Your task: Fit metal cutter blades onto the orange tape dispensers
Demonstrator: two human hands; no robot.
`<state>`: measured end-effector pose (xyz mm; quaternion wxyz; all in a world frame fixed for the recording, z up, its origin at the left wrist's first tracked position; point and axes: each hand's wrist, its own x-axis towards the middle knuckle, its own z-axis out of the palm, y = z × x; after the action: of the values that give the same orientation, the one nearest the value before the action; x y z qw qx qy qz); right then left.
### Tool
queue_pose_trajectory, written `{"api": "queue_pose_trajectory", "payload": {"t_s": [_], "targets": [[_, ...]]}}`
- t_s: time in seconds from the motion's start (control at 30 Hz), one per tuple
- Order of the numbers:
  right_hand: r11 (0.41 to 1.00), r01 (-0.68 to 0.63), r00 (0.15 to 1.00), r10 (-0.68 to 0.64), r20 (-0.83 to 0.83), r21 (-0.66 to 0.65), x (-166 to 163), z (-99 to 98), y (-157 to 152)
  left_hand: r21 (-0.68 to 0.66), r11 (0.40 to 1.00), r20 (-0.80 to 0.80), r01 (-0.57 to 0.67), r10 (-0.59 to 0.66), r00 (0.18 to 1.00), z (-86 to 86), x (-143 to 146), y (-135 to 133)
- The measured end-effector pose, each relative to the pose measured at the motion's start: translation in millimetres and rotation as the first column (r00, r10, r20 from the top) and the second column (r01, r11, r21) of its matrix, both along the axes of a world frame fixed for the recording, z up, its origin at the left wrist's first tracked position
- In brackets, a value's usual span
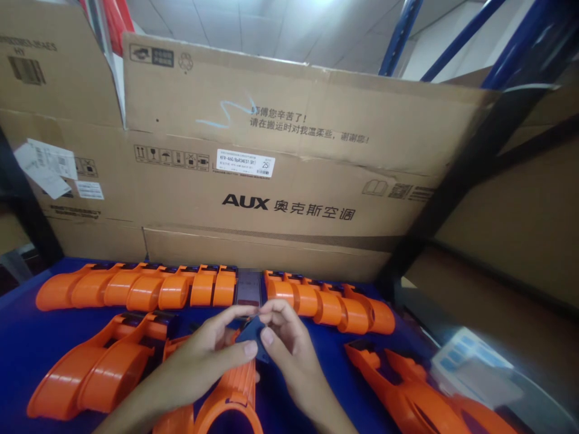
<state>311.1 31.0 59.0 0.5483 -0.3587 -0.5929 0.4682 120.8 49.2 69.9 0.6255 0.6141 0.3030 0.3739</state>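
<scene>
Mostly, fingers hide the dark part [251,333].

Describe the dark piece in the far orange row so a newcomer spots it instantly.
Start at the big AUX cardboard box behind the blue table. Below its logo runs a row of orange plastic parts. The dark rectangular piece fills the gap mid-row, the only non-orange item there.

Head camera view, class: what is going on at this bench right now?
A person's left hand and right hand pinch a small dark part together above a blue work surface. Orange plastic shells lie in rows around them, one directly below the hands. Large cardboard boxes stand behind.
</scene>
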Motion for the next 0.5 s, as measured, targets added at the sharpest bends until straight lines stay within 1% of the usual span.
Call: {"api": "queue_pose_trajectory", "payload": {"t_s": [0.17, 0.3, 0.4, 0.47, 0.5], "targets": [[0.997, 0.051, 0.999, -0.052, 0.006, 0.056, -2, -2.6, 0, 0.024, 1.0, -0.042, 0.004, -0.003, 0.999, -2.3, 0, 2], [0.998, 0.039, 0.999, -0.039, 0.008, 0.053, -4, -1.4, 2, 0.025, 1.0, -0.042, -0.017, 0.018, 0.999, -0.7, 0, 2], [0.999, 0.022, 0.998, -0.023, 0.057, 0.029, -3, 2.9, 3, -0.059, 0.998, 0.005, -0.022, 0.022, 1.0, 5.4, 0, -1], [0.999, 0.045, 0.987, -0.047, 0.151, 0.017, 1, 6.4, 5, -0.143, 0.989, 0.053, -0.026, 0.034, 0.998, 9.8, 0, -2], [0.997, 0.071, 0.972, -0.075, 0.223, 0.025, 4, 7.7, 5, -0.185, 0.982, 0.078, -0.035, 0.05, 0.996, 11.5, -1, -2]]}}
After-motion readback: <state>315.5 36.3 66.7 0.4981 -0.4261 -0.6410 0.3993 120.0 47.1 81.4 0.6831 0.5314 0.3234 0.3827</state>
